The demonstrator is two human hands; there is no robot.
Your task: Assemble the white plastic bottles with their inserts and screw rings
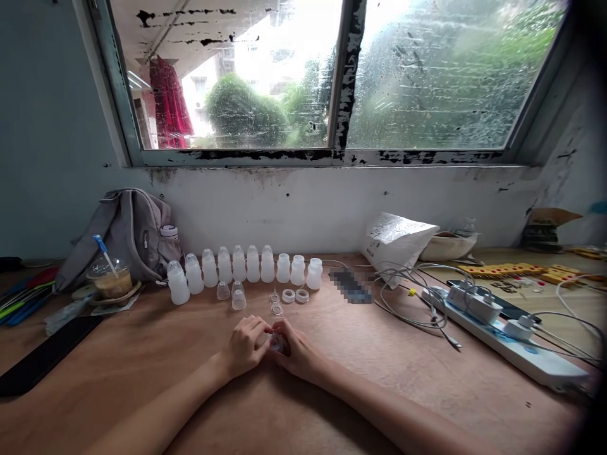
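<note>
My left hand (247,344) and my right hand (294,349) meet at the middle of the table, with fingers curled round a small clear ring-like part (276,342) between them. The fingers partly hide that part. Just beyond lie thin clear rings (276,309) and two white collars (288,295). To the left of these stand several clear caps (238,297). Behind them is a row of frosted bottles (224,265); the left ones wear clear caps, while the three at the right end, such as one bottle (314,274), are uncapped.
A power strip (507,344) with plugs and looped cables (408,316) lies to the right. A white bag (398,243) stands behind them. At left are a drink cup (111,281), a grey backpack (130,234) and a black flat object (47,354).
</note>
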